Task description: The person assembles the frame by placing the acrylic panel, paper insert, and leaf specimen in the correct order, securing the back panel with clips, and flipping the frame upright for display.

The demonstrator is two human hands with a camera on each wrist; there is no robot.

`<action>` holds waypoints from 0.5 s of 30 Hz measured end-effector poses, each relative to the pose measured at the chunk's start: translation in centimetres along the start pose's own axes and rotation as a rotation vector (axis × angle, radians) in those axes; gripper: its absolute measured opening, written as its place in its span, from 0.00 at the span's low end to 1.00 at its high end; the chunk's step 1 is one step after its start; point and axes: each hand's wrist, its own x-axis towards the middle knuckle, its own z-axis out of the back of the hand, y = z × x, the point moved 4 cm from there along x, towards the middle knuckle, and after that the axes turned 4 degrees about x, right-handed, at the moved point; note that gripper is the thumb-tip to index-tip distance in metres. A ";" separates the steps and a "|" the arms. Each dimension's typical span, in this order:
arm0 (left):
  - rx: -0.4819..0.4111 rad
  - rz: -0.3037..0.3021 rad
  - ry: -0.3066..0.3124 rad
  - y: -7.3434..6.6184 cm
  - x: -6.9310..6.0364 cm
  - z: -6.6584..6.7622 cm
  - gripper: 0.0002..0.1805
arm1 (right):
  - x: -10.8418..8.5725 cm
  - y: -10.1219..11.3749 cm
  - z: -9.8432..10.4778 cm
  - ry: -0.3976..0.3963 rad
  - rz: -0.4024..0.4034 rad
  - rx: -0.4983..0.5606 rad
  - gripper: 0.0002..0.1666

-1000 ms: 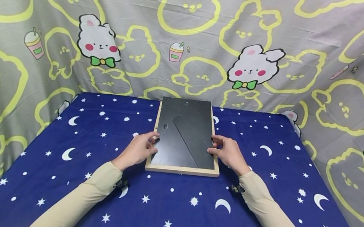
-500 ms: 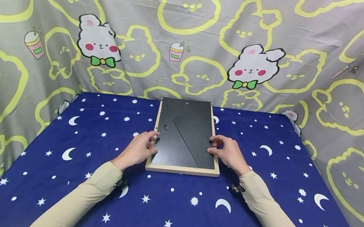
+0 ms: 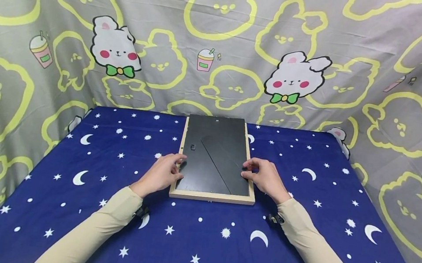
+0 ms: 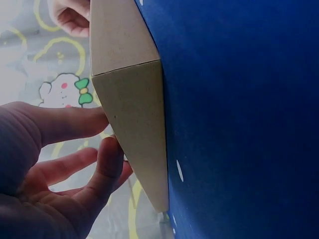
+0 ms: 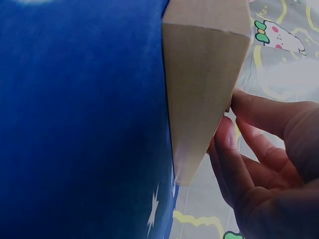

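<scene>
A picture frame with a pale wooden rim lies back side up on the table. Its black backing board has a slanted stand leg lying flat against it, and its far end covers the rim there. My left hand pinches the board's left edge between thumb and curled fingers. On the opposite edge my right hand grips in the same way. Both wrist views show the fingertips close together just over the wooden side wall; what lies between them is mostly hidden.
A dark blue cloth with white stars and moons covers the table. Behind and at both sides hangs a grey curtain with yellow outlines and rabbit faces. The frame lies near the table's far edge.
Hands and frame stay almost where they were. Only a very slight shift of the left fingertips along the edge shows, and the whole view has moved a little.
</scene>
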 end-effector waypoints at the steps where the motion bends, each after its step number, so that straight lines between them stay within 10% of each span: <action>1: 0.005 0.000 0.004 0.0 0.0 0.0 0.31 | 0.0 0.1 0.0 0.001 0.003 -0.007 0.11; 15: 0.036 -0.015 0.014 -0.2 -0.2 0.0 0.27 | -0.1 0.4 0.0 -0.027 0.051 -0.051 0.04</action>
